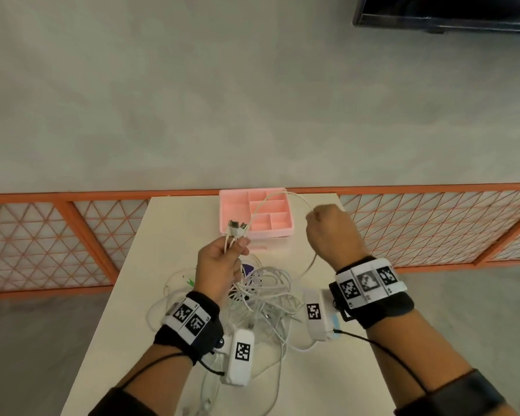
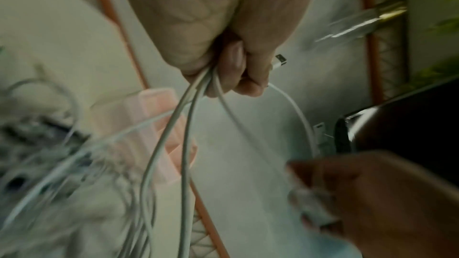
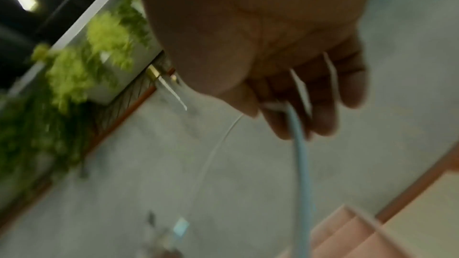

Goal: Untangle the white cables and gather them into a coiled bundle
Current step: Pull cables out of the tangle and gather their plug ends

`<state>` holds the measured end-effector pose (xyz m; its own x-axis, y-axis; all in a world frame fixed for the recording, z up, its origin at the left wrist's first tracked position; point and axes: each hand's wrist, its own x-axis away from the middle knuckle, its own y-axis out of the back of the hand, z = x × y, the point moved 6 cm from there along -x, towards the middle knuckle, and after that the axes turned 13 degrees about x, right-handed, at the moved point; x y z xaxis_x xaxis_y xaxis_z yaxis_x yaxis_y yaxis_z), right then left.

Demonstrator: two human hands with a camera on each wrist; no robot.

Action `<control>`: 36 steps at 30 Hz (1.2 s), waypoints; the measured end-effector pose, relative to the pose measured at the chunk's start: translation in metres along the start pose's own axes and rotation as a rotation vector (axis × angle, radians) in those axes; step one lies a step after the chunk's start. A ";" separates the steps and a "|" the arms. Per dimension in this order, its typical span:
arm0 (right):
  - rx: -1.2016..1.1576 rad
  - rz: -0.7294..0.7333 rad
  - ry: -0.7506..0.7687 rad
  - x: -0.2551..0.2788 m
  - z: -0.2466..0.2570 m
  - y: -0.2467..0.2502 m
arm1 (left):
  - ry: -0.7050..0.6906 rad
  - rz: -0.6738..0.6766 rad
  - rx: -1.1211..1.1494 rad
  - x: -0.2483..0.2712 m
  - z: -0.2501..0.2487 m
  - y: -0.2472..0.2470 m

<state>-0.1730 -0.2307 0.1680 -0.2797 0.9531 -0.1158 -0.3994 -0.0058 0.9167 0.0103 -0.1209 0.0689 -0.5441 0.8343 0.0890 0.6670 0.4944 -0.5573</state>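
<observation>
A tangle of white cables (image 1: pixel 264 298) lies on the white table (image 1: pixel 168 223) between my forearms. My left hand (image 1: pixel 222 259) is raised above it and grips several cable ends, whose plugs (image 1: pixel 237 226) stick up past the fingers. In the left wrist view the strands (image 2: pixel 183 125) hang down from the fist (image 2: pixel 231 66). My right hand (image 1: pixel 327 226) is held up to the right, its fingers curled round one white cable (image 1: pixel 300 202) that arcs across from the left hand. That strand (image 3: pixel 300 154) hangs below the right fingers (image 3: pixel 320 105).
A pink compartment tray (image 1: pixel 279 229) stands at the table's far edge, right behind both hands. An orange lattice railing (image 1: pixel 433 223) runs behind the table. A dark screen (image 1: pixel 445 13) shows at top right. Green plants (image 3: pixel 82 66) stand beyond the railing.
</observation>
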 end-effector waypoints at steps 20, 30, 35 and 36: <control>-0.830 -0.205 0.201 0.005 0.035 0.037 | 0.175 0.084 -0.055 0.018 0.038 0.003; -0.165 -0.088 -0.064 -0.021 -0.038 0.014 | 0.128 0.010 -0.105 0.009 0.024 0.016; 0.201 -0.165 0.031 0.002 -0.031 -0.012 | 0.090 0.096 -0.222 0.009 0.017 0.004; 0.244 -0.206 0.092 0.007 -0.024 -0.015 | 0.087 0.108 -0.243 0.009 0.018 0.001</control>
<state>-0.1901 -0.2316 0.1440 -0.2970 0.8954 -0.3317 -0.2379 0.2671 0.9338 -0.0025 -0.1171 0.0544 -0.4246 0.8978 0.1164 0.8271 0.4370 -0.3536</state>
